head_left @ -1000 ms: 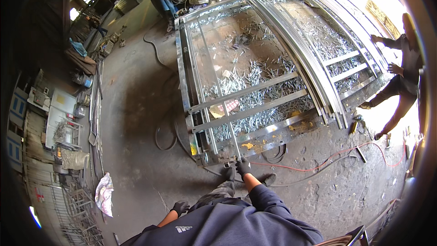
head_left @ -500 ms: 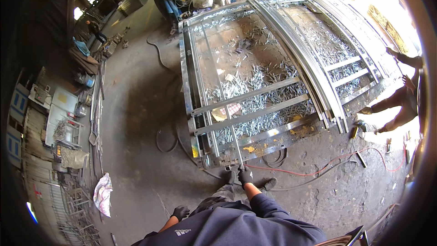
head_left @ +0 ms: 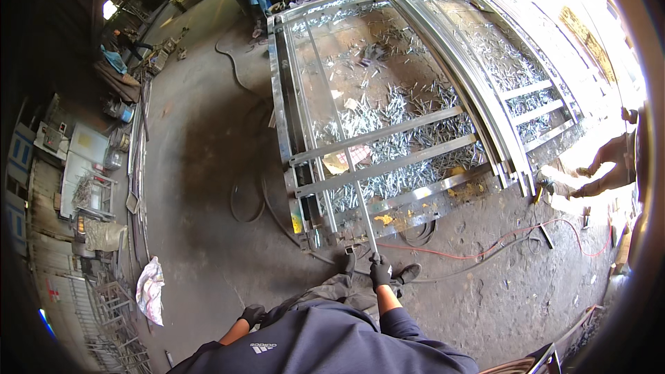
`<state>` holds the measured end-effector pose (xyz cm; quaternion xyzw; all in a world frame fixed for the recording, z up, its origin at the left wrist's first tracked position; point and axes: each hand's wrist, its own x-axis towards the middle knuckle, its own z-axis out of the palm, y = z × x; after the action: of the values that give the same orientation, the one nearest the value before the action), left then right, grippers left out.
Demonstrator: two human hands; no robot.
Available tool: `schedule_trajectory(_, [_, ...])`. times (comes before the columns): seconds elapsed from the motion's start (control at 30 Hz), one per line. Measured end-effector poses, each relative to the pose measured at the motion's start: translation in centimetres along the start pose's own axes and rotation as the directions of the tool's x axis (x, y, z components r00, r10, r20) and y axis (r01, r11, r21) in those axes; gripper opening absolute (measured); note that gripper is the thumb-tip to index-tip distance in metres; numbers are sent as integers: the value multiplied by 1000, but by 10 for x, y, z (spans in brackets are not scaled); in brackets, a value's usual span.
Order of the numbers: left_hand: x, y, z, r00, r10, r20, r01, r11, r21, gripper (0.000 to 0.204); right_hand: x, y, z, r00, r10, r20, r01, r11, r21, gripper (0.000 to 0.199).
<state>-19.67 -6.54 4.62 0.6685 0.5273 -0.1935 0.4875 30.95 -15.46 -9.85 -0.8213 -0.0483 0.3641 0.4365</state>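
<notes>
My right hand (head_left: 380,271), in a black glove, is closed round the near end of a long, thin metal bar (head_left: 365,218). From my fist the bar slants away over the near edge of a low metal frame table (head_left: 415,197) and across its crosspieces. My left hand (head_left: 253,315), also gloved in black, hangs beside my left thigh, apart from the table. Its dark fingers blend together, so their pose is unclear. Many short shiny metal pieces (head_left: 388,166) lie scattered inside the frame. A dark glove (head_left: 372,54) lies among them farther back.
Long metal profiles (head_left: 460,73) are stacked across the table. A red hose (head_left: 478,256) and dark cables (head_left: 265,201) run over the floor. At the right, a co-worker (head_left: 609,166) stands in glare. Another person (head_left: 129,43) is far left. A pale cloth (head_left: 150,291) lies left.
My right hand has drawn slightly back and to the right, and the bar's near end has moved with it. My left hand has shifted left. The co-worker at right has changed posture.
</notes>
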Motion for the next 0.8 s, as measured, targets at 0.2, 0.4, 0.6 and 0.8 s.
schedule_trajectory(0.2, [19,-5,-10,896,-430,111,430,778,-458,36,30,-37,14,953,-301,-19,301,954,-11,34])
schedule_trajectory(0.4, [2,-10,-3,936,-307,-171,197,862,-466,27,29,-61,16,971,-225,78,225,974,5,29])
schedule_trajectory(0.6, [34,-1,36,957,276,84,-278,804,525,22,76,-75,-54,972,-156,178,190,962,-196,43])
schedule_trajectory(0.8, [33,45,89,992,-52,-114,5,924,-383,26,208,-158,-291,547,-667,-505,425,742,-518,39])
